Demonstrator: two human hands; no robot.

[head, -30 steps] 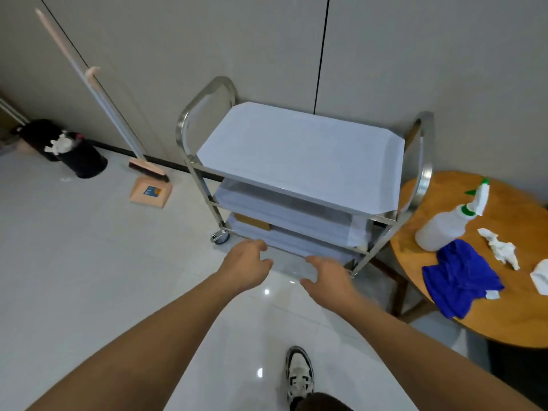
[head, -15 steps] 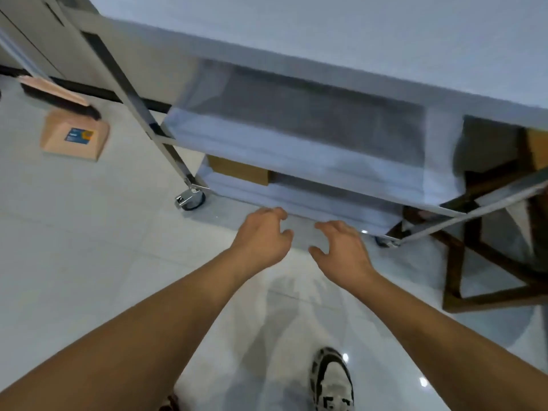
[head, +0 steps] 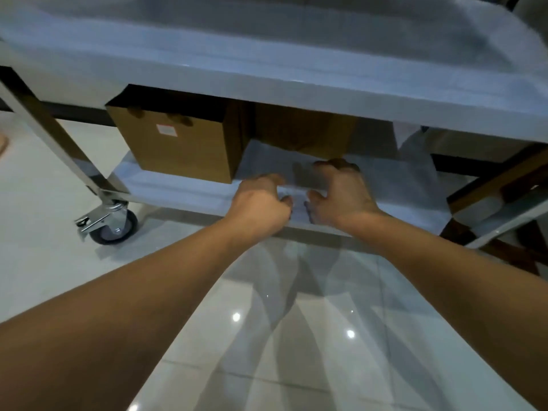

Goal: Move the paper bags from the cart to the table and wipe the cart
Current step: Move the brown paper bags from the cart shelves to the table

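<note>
Brown paper bag stands upright at the left of the cart's bottom shelf, with a second, darker paper bag behind and to its right. Both hands reach over the shelf's front edge: left hand just right of the near bag, right hand just before the darker one. Each grip is loosely curled, holding nothing.

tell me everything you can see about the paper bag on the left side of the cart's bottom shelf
The brown paper bag stands upright on the left of the cart's bottom shelf, its top close under the shelf above. It is boxy kraft paper, with a small white label with red print and dark handle shapes near the rim. Neither hand touches it; a second, shadowed bag stands further back.
</note>
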